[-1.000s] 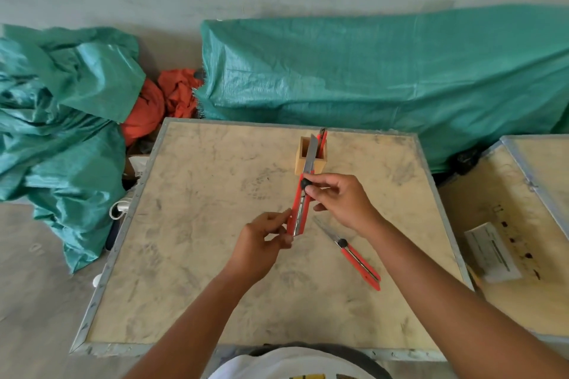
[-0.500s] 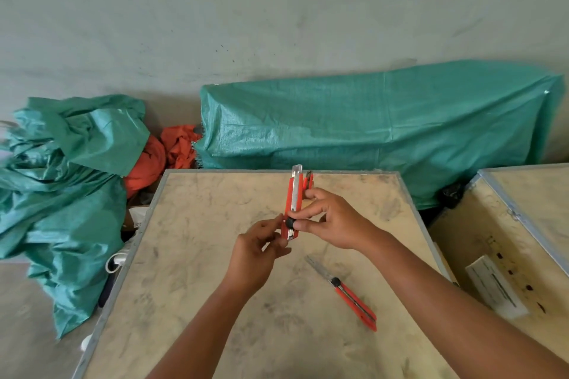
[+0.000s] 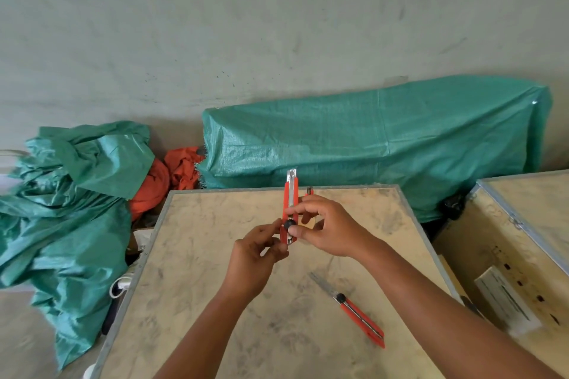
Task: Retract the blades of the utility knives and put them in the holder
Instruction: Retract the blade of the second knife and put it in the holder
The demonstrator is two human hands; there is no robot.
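A red utility knife [image 3: 290, 200] stands upright above the far middle of the wooden table [image 3: 197, 286], only its short metal tip showing at the top. My right hand [image 3: 329, 229] grips its middle, thumb beside the black slider knob. My left hand [image 3: 254, 260] pinches its lower end. A second red knife [image 3: 361, 317] lies on the table to the right of my hands, its long blade out and pointing far-left. Just behind my right hand the tip of another red knife [image 3: 309, 191] sticks up. The holder is hidden by my right hand.
A green tarp-covered bundle [image 3: 369, 144] lies along the wall behind the table. Crumpled green tarp [image 3: 67, 194] and orange cloth [image 3: 172, 175] sit to the left. A second wooden crate [image 3: 523, 224] with a white label stands at the right.
The long blade of the held knife has slid back into its handle. My right thumb moved down the handle with the slider. The view has tilted up towards the wall.
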